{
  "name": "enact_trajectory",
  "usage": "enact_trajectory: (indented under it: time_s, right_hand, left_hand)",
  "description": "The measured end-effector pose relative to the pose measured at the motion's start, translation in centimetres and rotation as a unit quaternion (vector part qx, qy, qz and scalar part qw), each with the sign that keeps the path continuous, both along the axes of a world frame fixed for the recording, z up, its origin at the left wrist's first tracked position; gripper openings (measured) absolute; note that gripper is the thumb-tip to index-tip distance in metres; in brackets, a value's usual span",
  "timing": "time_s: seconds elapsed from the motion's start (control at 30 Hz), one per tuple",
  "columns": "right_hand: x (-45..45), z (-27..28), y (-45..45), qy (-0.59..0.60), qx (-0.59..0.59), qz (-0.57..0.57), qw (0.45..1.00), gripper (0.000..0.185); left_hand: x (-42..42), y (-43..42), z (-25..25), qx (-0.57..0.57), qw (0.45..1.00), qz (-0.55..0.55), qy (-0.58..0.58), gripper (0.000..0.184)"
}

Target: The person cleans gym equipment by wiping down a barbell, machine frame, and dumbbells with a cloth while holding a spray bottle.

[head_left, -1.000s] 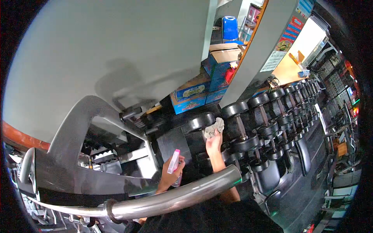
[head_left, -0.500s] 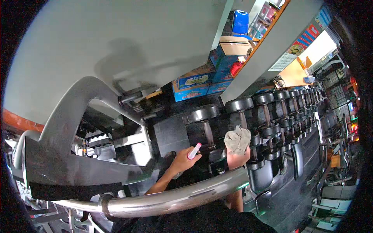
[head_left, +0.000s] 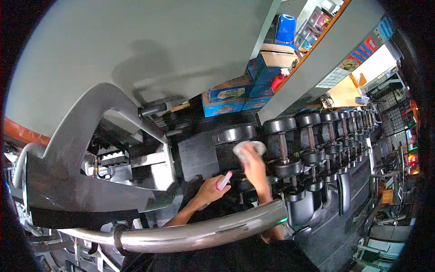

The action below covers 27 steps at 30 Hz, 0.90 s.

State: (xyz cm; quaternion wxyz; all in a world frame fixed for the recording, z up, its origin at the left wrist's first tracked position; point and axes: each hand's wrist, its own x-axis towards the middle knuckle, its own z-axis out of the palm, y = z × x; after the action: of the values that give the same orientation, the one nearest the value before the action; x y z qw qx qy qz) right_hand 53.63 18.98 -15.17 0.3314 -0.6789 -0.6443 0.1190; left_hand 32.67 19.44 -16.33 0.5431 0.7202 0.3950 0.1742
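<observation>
My left hand (head_left: 210, 191) is closed around a spray bottle (head_left: 224, 181) with a white and pink head; its lower part is hidden. Slightly blurred, my right hand (head_left: 250, 164) presses a crumpled pale cloth (head_left: 256, 147) against the nearest dumbbell (head_left: 237, 133), just below its upper black head. The cloth and fingers cover most of that dumbbell's handle. Beside it on the right stands another black dumbbell (head_left: 282, 147) with a bare metal handle.
A thick metal bar (head_left: 204, 230) crosses in front of my body, joined to a grey machine frame (head_left: 81, 131) at left. The dumbbell row runs off to the right, with benches (head_left: 301, 211) beside it. Blue cartons (head_left: 226, 99) stand by the wall.
My right hand with the cloth has moved from right of the nearest dumbbell left and up onto it. My left hand still grips the bottle, slightly lower. The view has shifted a little.
</observation>
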Motion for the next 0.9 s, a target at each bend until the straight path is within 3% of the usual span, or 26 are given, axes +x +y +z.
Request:
enact_trajectory:
  time_s: [0.07,0.1,0.13,0.2,0.23,0.27,0.33,0.53,0.6,0.67,0.73,0.77,0.9]
  right_hand:
    - [-0.7,0.5,0.6,-0.021,-0.125,0.082,0.989,0.039]
    - [-0.4,0.1,0.9,-0.106,-0.053,0.108,0.987,0.036]
    - [0.0,0.2,0.9,-0.106,-0.052,0.11,0.987,0.036]
    - [1.1,1.0,0.7,-0.131,-0.16,0.165,0.964,0.04]
    - [1.7,1.7,0.5,-0.137,-0.214,0.19,0.948,0.033]
    - [2.2,2.4,0.5,-0.138,-0.215,0.194,0.947,0.033]
    - [3.2,3.3,0.7,-0.061,-0.354,0.226,0.905,0.029]
    - [2.3,5.7,3.7,-0.017,-0.355,0.2,0.913,0.026]
    - [-0.2,5.0,3.4,-0.02,-0.265,0.207,0.942,0.026]
    - [-2.5,1.1,2.8,-0.127,-0.323,0.22,0.912,0.03]
    - [-3.4,-5.5,1.7,-0.204,-0.298,0.299,0.883,0.035]
    - [-4.5,-4.7,2.5,-0.205,-0.378,0.315,0.846,0.035]
    - [-4.9,-5.5,3.0,-0.218,-0.38,0.297,0.848,0.035]
  left_hand:
    - [-0.6,0.0,0.1,-0.02,1.0,0.001,-0.005,0.029]
    - [-1.0,-0.1,-0.3,-0.013,1.0,0.018,-0.017,0.028]
    - [-1.4,-0.2,-0.5,-0.007,0.999,0.034,-0.029,0.028]
    - [-2.1,-0.3,-0.7,-0.011,0.998,0.057,-0.035,0.027]
    - [-2.5,-0.3,-0.8,-0.016,0.996,0.078,-0.042,0.025]
    - [-2.7,-0.1,-0.7,-0.017,0.996,0.082,-0.042,0.025]
    - [-3.3,0.1,-0.3,-0.001,0.994,0.103,-0.031,0.023]
    - [-4.7,0.5,0.3,-0.042,0.984,0.173,-0.034,0.022]
    - [-5.0,0.5,-0.3,0.06,0.98,0.187,-0.026,0.02]
    - [-4.9,0.7,0.5,0.002,0.982,0.187,-0.005,0.019]
    - [-4.8,0.7,0.5,-0.052,0.981,0.185,0.01,0.019]
    - [-4.7,0.7,0.5,-0.052,0.982,0.183,0.011,0.019]
    - [-4.5,0.7,0.7,-0.003,0.987,0.161,-0.023,0.018]
